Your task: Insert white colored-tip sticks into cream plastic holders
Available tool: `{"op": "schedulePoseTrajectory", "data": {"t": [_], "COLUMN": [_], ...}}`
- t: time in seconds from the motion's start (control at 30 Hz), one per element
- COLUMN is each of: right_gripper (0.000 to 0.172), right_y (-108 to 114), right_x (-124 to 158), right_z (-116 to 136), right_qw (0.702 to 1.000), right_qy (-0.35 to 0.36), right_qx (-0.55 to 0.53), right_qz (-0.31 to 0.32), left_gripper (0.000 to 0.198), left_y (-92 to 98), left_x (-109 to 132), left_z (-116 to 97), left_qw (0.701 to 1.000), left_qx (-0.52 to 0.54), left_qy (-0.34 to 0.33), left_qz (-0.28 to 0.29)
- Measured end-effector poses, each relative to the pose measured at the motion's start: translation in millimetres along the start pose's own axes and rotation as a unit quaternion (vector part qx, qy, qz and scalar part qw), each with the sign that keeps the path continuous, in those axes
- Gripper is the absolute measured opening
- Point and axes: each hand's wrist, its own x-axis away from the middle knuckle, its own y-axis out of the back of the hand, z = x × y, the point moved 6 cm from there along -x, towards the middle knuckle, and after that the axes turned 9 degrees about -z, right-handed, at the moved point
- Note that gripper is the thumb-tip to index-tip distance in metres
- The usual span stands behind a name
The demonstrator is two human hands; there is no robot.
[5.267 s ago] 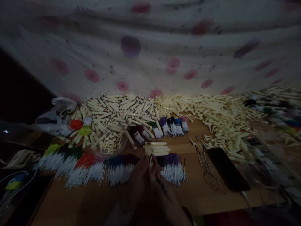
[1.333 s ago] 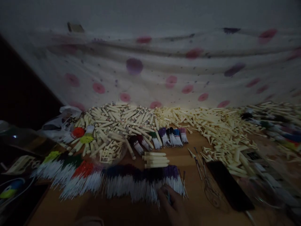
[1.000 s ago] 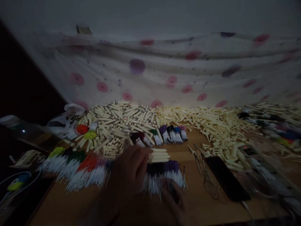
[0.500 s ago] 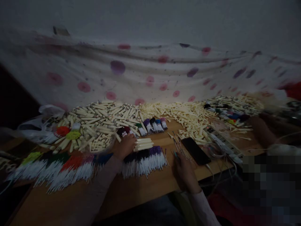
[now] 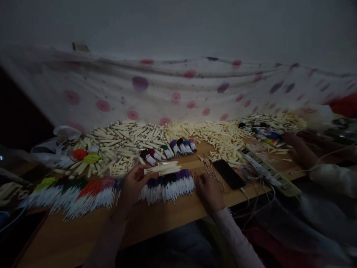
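Observation:
My left hand (image 5: 133, 183) is closed round one cream plastic handle (image 5: 156, 169), lifting it beside a few more cream handles (image 5: 170, 168) lying on the wooden table (image 5: 156, 223). My right hand (image 5: 208, 190) rests on the table just right of a row of white sticks with coloured tips (image 5: 167, 186); its fingers are curled, and what they hold I cannot make out. Thin metal hooks (image 5: 209, 170) lie just beyond that hand.
A big heap of cream handles (image 5: 125, 137) and small cream parts (image 5: 220, 136) lies at the back against a spotted cloth (image 5: 173, 89). A black phone (image 5: 228, 174), a power strip (image 5: 267, 175) and cables are right. Another person's arm (image 5: 301, 152) reaches in at far right.
My left hand has closed on a cream handle and drawn it toward me. My right hand has edged left to the end of the stick row. The view has turned right since a second ago.

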Motion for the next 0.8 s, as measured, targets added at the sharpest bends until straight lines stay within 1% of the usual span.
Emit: {"op": "schedulePoseTrajectory", "data": {"t": [0.07, 0.17, 0.27, 0.33, 0.43, 0.53, 0.63, 0.67, 0.7, 0.73, 0.77, 0.8], "right_gripper": [0.03, 0.033, 0.033, 0.033, 0.034, 0.035, 0.029, 0.027, 0.029, 0.038, 0.042, 0.043], "right_y": [-7, -17, -22, -22, -18, -6, 14, 23, 33, 44, 56, 69], "right_x": [-8, -20, -29, -32, -33, -30, -16, -8, 4, 17, 32, 48], "right_z": [5, 8, 9, 9, 8, 9, 17, 21, 25, 29, 33, 36], "right_qw": [0.999, 0.997, 0.994, 0.991, 0.987, 0.977, 0.952, 0.939, 0.924, 0.906, 0.888, 0.869], "right_qy": [0.0, -0.001, 0.005, 0.013, 0.021, 0.035, 0.069, 0.083, 0.097, 0.111, 0.121, 0.128], "right_qx": [0.0, -0.005, -0.023, -0.046, -0.1, -0.177, -0.282, -0.322, -0.363, -0.404, -0.443, -0.477], "right_qz": [0.036, 0.079, 0.111, 0.123, 0.128, 0.115, 0.099, 0.091, 0.078, 0.056, 0.028, -0.006], "left_gripper": [0.038, 0.045, 0.047, 0.047, 0.044, 0.04, 0.034, 0.032, 0.029, 0.028, 0.027, 0.025], "left_y": [3.9, 3.3, -0.7, -2.8, -3.1, -0.2, 1.4, 0.8, -0.4, -2.2, -4.3, -6.4], "left_x": [20, 49, 76, 93, 112, 124, 132, 134, 137, 139, 141, 144], "left_z": [4, 16, 33, 40, 37, 21, 2, -4, -8, -12, -15, -18], "left_qw": [0.998, 0.988, 0.973, 0.963, 0.953, 0.95, 0.95, 0.951, 0.952, 0.952, 0.953, 0.954], "left_qx": [0.042, 0.097, 0.14, 0.164, 0.196, 0.219, 0.229, 0.231, 0.233, 0.234, 0.236, 0.237], "left_qy": [0.039, 0.095, 0.148, 0.174, 0.188, 0.181, 0.165, 0.16, 0.156, 0.153, 0.148, 0.139], "left_qz": [-0.029, -0.068, -0.105, -0.123, -0.133, -0.133, -0.13, -0.129, -0.127, -0.125, -0.123, -0.121]}}
